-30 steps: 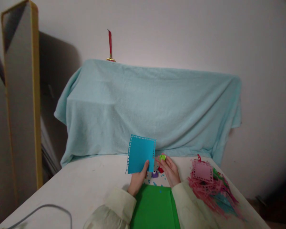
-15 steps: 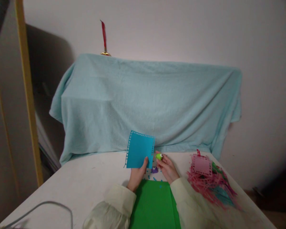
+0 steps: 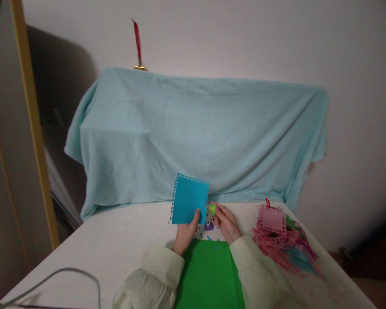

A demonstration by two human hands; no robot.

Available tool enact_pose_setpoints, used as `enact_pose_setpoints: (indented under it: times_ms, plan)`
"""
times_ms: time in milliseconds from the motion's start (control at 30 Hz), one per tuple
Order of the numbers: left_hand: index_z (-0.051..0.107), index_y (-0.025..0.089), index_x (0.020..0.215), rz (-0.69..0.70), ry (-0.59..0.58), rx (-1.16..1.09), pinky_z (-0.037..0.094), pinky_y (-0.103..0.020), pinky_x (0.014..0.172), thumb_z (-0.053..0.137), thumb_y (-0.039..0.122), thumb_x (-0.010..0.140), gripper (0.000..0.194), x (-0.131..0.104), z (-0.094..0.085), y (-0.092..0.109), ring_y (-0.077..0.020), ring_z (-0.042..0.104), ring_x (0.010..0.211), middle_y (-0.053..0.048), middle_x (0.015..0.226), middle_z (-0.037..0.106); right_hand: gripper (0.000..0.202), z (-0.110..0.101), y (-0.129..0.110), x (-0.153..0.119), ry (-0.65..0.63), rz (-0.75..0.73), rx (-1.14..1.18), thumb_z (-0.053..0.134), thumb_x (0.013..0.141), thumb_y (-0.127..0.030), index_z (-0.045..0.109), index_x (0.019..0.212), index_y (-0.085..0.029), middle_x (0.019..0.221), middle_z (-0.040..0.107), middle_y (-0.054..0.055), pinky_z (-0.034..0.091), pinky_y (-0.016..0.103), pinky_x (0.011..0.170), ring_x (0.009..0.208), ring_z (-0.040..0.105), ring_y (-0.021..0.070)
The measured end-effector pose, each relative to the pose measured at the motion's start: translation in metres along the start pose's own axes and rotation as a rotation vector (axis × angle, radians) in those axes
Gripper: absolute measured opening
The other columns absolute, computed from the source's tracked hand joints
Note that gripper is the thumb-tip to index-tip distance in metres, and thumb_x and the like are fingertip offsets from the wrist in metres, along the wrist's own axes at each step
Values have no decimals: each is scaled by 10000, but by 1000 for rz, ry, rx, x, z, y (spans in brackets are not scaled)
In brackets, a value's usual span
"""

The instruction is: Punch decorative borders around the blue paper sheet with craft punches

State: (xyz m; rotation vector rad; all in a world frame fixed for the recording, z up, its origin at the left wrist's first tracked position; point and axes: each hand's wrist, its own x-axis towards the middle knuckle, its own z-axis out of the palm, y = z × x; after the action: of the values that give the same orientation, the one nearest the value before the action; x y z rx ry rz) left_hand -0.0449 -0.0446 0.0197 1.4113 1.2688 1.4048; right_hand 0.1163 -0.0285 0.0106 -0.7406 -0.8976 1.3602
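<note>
My left hand (image 3: 187, 234) holds a blue sheet of paper (image 3: 189, 199) by its lower right part, thumb on top. Rows of small punched holes run along the sheet's left, top and right edges. Just right of the sheet, my right hand (image 3: 225, 222) is closed around a small green hole punch (image 3: 212, 209), its fingers partly covering it. The punch is close to the paper's right edge; I cannot tell whether they touch. Below, on the table between my hands, lies a purple hole punch (image 3: 209, 225) with an eye-like mark. Tiny blue paper bits (image 3: 200, 235) are scattered around it.
Green paper sheets (image 3: 209, 274) lie between my forearms. To the right is a heap of pink paper shreds (image 3: 275, 253) with a pink punched card (image 3: 272, 220) on it. A light blue cloth (image 3: 196, 133) hangs behind the white table (image 3: 122, 240). A grey cable (image 3: 64, 270) curves at lower left.
My right fingers have closed further over the green hole punch, which has turned and moved slightly left toward the paper. The view has tilted slightly; my left hand keeps the sheet.
</note>
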Motion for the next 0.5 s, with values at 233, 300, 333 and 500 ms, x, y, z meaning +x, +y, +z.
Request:
enact_pose_setpoints:
  times_ms: [233,300,333,500]
  plan:
    - [409,217,492,-15,-63,7,390,-269,576,505,564,805,477,2,1,-8,-124,450,432,42,427,434,343,2,2,-1,0,18,40,789,653,-314,667,945,-181,831,659,35,356,229,495,568,506,95]
    - [409,218,498,-11,-97,9,385,-266,560,519,553,801,465,3,2,-10,-121,441,413,49,415,423,323,4,1,-2,-5,12,46,782,666,-302,657,939,-182,807,647,27,366,229,508,582,514,99]
    - [415,217,508,-3,-107,9,383,-264,553,523,546,801,454,3,2,-11,-120,441,413,51,416,424,311,4,1,-2,-9,7,48,777,676,-298,652,935,-182,800,640,24,368,229,513,587,515,101]
    - [422,217,524,25,-104,20,369,-257,539,513,539,809,439,3,3,-11,-121,446,435,47,438,436,311,4,2,-2,0,10,55,776,671,-316,637,914,-180,779,626,19,358,238,497,572,511,109]
